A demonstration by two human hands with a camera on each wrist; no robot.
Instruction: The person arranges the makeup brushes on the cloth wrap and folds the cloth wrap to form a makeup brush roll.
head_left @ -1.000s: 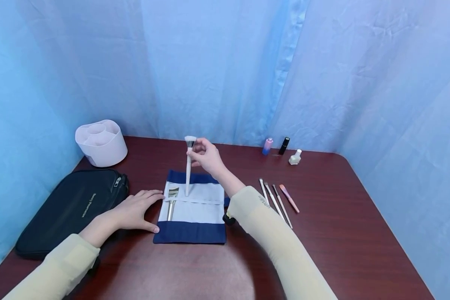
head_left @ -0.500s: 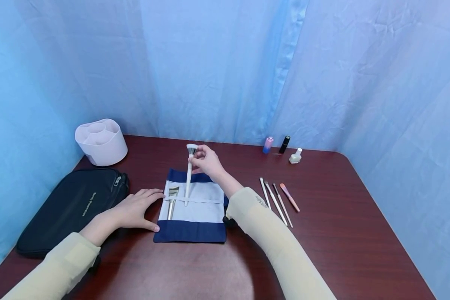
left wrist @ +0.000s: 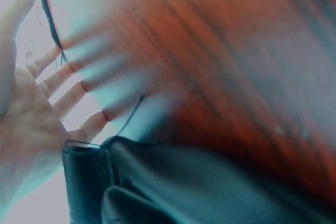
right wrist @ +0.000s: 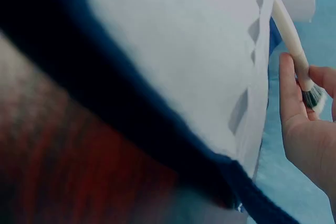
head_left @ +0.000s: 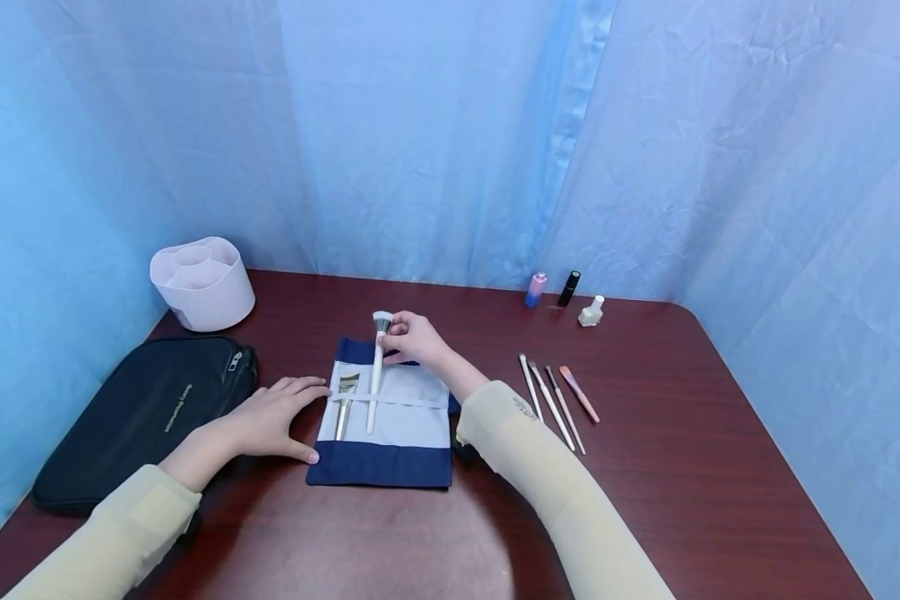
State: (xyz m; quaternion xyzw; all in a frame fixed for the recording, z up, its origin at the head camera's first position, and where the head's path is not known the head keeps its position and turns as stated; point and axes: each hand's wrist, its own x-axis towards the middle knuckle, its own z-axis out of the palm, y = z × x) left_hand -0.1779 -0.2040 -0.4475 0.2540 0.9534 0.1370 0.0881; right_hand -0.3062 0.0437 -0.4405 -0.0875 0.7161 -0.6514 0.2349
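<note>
My right hand [head_left: 416, 340] pinches a white-handled makeup brush [head_left: 376, 379] just under its white-tipped, dark-based bristle head. The handle slants down through the strap of a white and navy brush roll [head_left: 412, 425] laid flat on the table. In the right wrist view, thumb and fingers meet on the brush [right wrist: 294, 40] near its bristles. A gold flat-headed brush [head_left: 343, 407] sits under the strap to the left. My left hand [head_left: 273, 419] has its fingers spread, fingertips and thumb resting at the roll's left edge. The left wrist view shows those fingers [left wrist: 68, 98] extended.
A black zip case [head_left: 150, 417] lies at the left, with a white divided organizer [head_left: 204, 287] behind it. Several thin brushes [head_left: 551, 404] lie right of my right forearm. A pink-blue tube [head_left: 536, 289], black tube [head_left: 569, 288] and nail polish bottle [head_left: 591, 312] stand at the back.
My right hand has come down toward me with the brush. Its handle has slid under the strap, and its end now shows below it. My left hand has stayed in place.
</note>
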